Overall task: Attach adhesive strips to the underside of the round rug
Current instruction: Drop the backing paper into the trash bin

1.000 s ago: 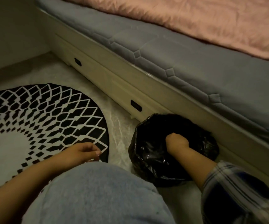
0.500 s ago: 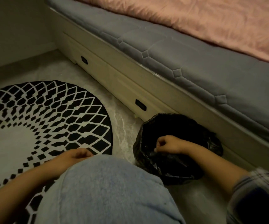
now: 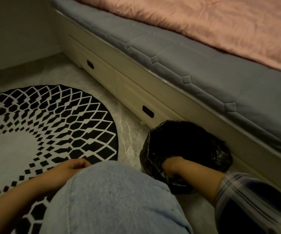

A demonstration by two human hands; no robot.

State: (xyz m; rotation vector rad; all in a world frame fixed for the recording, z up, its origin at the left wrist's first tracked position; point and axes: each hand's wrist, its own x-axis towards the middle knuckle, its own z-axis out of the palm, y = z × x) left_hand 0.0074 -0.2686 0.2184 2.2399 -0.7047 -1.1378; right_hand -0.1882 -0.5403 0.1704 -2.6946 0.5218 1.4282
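The round rug [image 3: 40,125] lies flat on the floor at the left, its black-and-white diamond pattern facing up; its underside is hidden. My left hand [image 3: 75,167] rests on the rug near its right edge, beside my knee, with fingers loosely curled and nothing visible in them. My right hand [image 3: 171,166] is at the near rim of a small bin lined with a black plastic bag [image 3: 209,149], its fingers curled over that rim. No adhesive strip is visible.
A bed frame with drawers [image 3: 136,98] runs diagonally behind the bin, carrying a grey mattress [image 3: 187,61] and a pink blanket [image 3: 220,26]. My knee in blue denim [image 3: 112,196] fills the bottom centre. Marbled floor [image 3: 129,137] shows between rug and bin.
My right hand has come from inside the bin back to its near rim. My left hand has drawn slightly toward my knee. The view has shifted a little.
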